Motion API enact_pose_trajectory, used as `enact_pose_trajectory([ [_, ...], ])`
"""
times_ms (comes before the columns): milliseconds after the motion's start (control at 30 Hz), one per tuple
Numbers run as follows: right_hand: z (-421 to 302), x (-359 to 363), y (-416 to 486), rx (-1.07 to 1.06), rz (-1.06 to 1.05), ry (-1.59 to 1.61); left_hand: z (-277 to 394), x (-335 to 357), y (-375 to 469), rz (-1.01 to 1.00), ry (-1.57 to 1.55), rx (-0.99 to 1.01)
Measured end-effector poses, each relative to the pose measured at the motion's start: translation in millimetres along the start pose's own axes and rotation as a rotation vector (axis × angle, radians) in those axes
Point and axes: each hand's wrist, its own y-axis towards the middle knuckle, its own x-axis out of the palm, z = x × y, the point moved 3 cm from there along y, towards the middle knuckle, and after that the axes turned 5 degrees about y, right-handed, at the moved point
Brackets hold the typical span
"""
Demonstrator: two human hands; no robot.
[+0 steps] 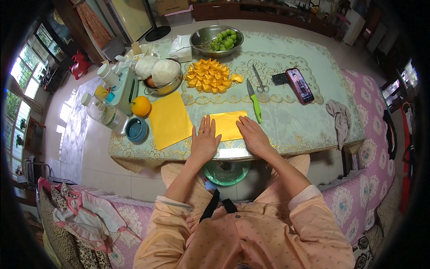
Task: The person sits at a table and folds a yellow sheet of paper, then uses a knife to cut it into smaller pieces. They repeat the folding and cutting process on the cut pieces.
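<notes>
A folded sheet of yellow paper (229, 126) lies near the table's front edge. My left hand (205, 143) rests flat over its left end, a ring on one finger. On its right end my right hand (254, 135) lies palm down. Neither hand grips anything. Left of them is a larger yellow paper sheet (169, 121), lying flat and slightly askew. Farther back stands a cluster of pointed folded gold-paper pieces (208, 76), with a small crumpled-looking gold piece (237, 78) beside it. A green-handled knife (256, 109) and metal scissors (261, 80) lie behind my right hand.
At left stand a teal cup (136, 129), an orange fruit (140, 106), clear plastic bottles (112, 116) and a steel pot (171, 88). Grapes sit in a steel bowl (198, 45) behind. A lit phone (300, 85) and a crumpled cloth (339, 119) are at right. Below is a green basin (226, 178).
</notes>
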Motion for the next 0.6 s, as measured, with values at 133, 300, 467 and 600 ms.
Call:
enact_pose_trajectory([
  [133, 2, -1, -6, 0.019, 0.006, 0.013, -9, -4, -8, -0.041, 0.011, -0.028],
  [300, 6, 1, -8, 0.018, 0.032, 0.065, -15, -5, -13, -0.042, -0.014, -0.025],
  [467, 12, 0, -12, 0.011, 0.072, 0.175, -20, -4, -14, -0.019, -0.069, 0.001],
  [600, 9, -2, -9, 0.000, 0.122, 0.216, -22, -6, -15, -0.010, -0.114, 0.000],
])
